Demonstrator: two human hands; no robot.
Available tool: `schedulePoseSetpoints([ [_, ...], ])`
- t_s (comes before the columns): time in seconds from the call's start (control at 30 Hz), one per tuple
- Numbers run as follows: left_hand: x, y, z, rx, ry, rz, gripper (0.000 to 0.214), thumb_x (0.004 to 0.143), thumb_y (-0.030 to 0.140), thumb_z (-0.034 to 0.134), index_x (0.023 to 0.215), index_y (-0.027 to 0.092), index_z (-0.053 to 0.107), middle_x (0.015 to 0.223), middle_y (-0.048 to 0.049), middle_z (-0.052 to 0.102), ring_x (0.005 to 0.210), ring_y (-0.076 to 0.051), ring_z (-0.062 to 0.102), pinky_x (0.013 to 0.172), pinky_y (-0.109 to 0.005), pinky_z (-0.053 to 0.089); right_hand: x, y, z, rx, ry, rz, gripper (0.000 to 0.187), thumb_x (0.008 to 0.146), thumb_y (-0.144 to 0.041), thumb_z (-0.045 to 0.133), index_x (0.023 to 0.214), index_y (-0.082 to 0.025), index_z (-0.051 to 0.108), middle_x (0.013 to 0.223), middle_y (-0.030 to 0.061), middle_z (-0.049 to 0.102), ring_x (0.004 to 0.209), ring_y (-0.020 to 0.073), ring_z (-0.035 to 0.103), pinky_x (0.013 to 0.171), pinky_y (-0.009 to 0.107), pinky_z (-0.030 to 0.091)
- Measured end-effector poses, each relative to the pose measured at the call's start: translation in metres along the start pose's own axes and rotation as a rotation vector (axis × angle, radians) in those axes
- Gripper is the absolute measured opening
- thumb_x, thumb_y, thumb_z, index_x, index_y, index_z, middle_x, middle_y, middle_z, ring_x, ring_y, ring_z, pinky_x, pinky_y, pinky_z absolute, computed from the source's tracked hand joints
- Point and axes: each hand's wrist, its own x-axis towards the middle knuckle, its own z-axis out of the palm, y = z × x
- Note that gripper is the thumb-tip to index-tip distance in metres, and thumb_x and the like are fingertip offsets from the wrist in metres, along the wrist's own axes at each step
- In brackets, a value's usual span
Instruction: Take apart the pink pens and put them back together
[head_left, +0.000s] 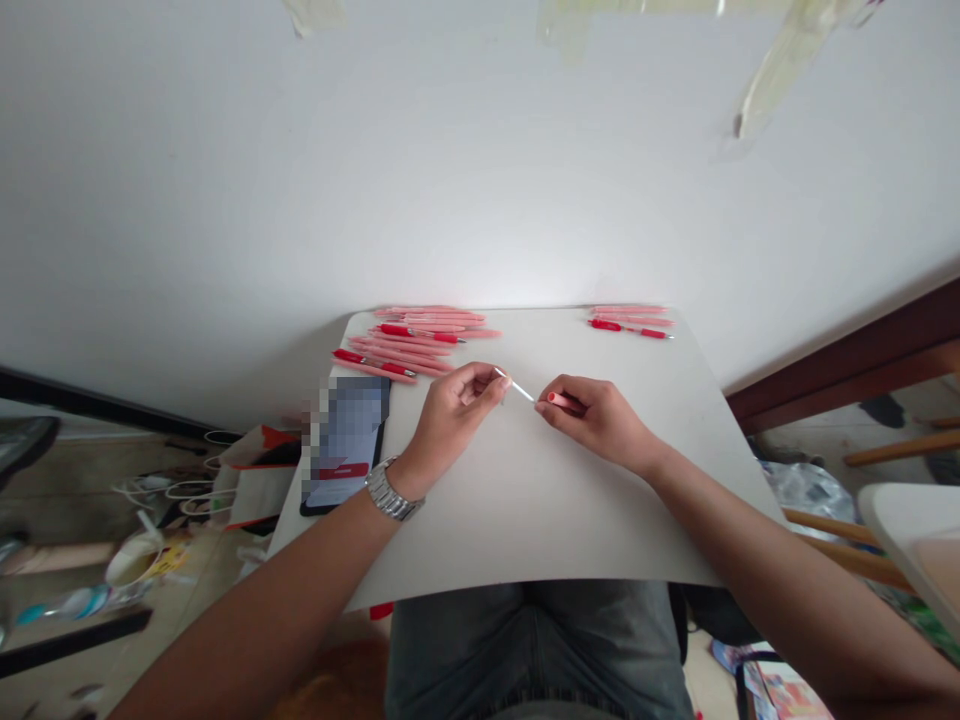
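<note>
Over the middle of the table, a thin white pen refill (519, 387) stretches between my two hands. My left hand (456, 405), with a metal watch on its wrist, pinches the refill's far end between thumb and fingertips. The near end meets the fingertips of my right hand (600, 418). Those same right fingers are curled round a pink pen barrel (562, 402), its open end showing. Beyond my left hand lies a pile of pink pens (401, 350) with a couple of red pens (420, 333) among them.
At the table's back right are several pink pens (634, 314) and a red pen (631, 329). A phone (349, 440) lies along the left edge of the white table (540, 520). The wall (480, 180) rises directly behind. Bags, cables and a bottle (82, 602) clutter the floor at left.
</note>
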Motion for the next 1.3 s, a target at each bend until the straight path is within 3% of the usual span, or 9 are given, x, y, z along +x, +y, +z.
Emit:
schedulePoseSetpoints([
  [0.2, -0.001, -0.003, 0.001, 0.0, -0.063, 0.007, 0.021, 0.097, 0.038, 0.074, 0.101, 0.018, 0.074, 0.094, -0.0038, 0.073, 0.086, -0.015, 0.066, 0.08, -0.025, 0.052, -0.001, -0.001, 0.002, 0.023, 0.031, 0.023, 0.021, 0.099, -0.037, 0.064, 0.09, -0.019, 0.07, 0.068, -0.0039, 0.048, 0.063, 0.0109, 0.04, 0.058, 0.026, 0.032],
  [0.67, -0.003, 0.003, 0.001, 0.005, -0.146, 0.026, 0.02, 0.099, 0.037, 0.072, 0.095, 0.018, 0.069, 0.093, -0.0025, 0.069, 0.087, -0.015, 0.063, 0.081, -0.025, 0.05, -0.002, -0.004, 0.007, 0.031, -0.014, -0.028, 0.02, 0.099, -0.036, 0.065, 0.089, -0.019, 0.069, 0.073, -0.0026, 0.056, 0.066, 0.011, 0.046, 0.063, 0.025, 0.037],
  [1.0, 0.0, 0.004, -0.004, 0.11, -0.082, 0.028, 0.024, 0.098, 0.042, 0.069, 0.092, 0.018, 0.067, 0.091, -0.0036, 0.07, 0.085, -0.016, 0.064, 0.079, -0.027, 0.052, 0.001, -0.002, -0.001, 0.028, 0.017, 0.022, 0.022, 0.099, -0.04, 0.065, 0.093, -0.02, 0.071, 0.077, 0.0006, 0.062, 0.067, 0.0133, 0.048, 0.063, 0.027, 0.039],
  [1.3, 0.008, -0.008, -0.015, 0.413, -0.036, -0.003, 0.025, 0.093, 0.041, 0.071, 0.085, 0.018, 0.071, 0.077, -0.0016, 0.07, 0.068, -0.015, 0.06, 0.064, -0.028, 0.046, 0.002, 0.0, -0.008, 0.01, 0.081, 0.068, 0.024, 0.099, -0.044, 0.065, 0.095, -0.021, 0.071, 0.068, -0.0011, 0.061, 0.062, 0.0141, 0.052, 0.063, 0.029, 0.041],
])
